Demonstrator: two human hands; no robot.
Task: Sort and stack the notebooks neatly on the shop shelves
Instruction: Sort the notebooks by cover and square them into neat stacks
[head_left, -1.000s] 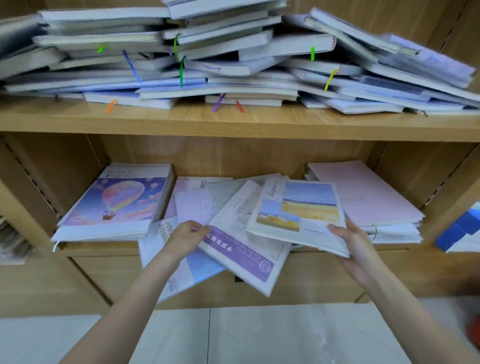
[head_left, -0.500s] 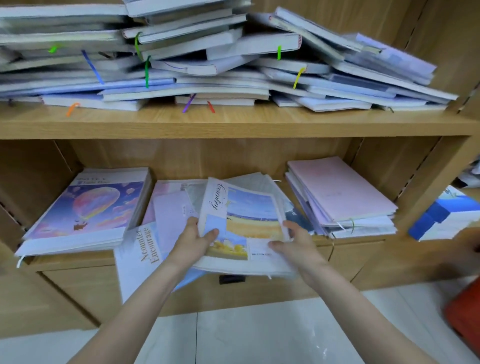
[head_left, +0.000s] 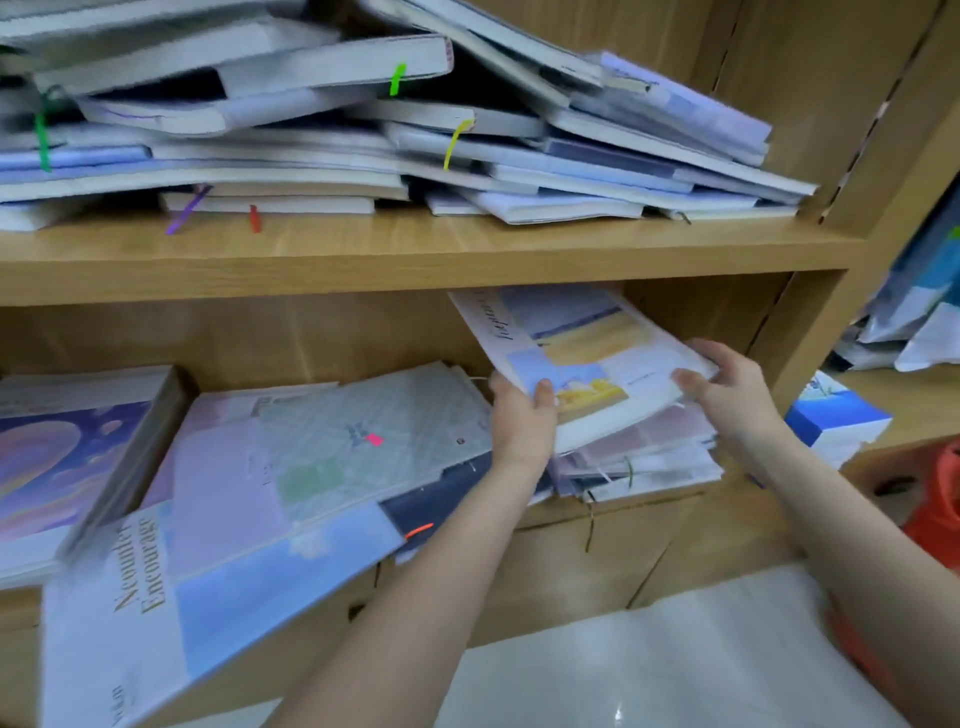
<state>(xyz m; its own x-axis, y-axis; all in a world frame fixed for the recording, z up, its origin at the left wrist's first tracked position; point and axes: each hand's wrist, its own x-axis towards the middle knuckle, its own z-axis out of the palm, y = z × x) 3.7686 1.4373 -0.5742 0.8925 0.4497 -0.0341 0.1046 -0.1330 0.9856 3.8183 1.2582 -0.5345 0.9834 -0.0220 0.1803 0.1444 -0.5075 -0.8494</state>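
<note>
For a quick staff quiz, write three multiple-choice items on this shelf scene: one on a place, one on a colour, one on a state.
1. Where is the notebook with the yellow field picture?
A. on the top shelf
B. over the right-hand stack on the lower shelf
C. on the floor

2. What colour is the ribbon highest on the top shelf's pile?
A. green
B. black
C. white

3. How is that notebook held?
A. by one hand
B. by no hand
C. by both hands

Key:
1 B, it hangs above the pink stack.
2 A, bright green.
3 C, the left hand and right hand each have a grip on it.
</note>
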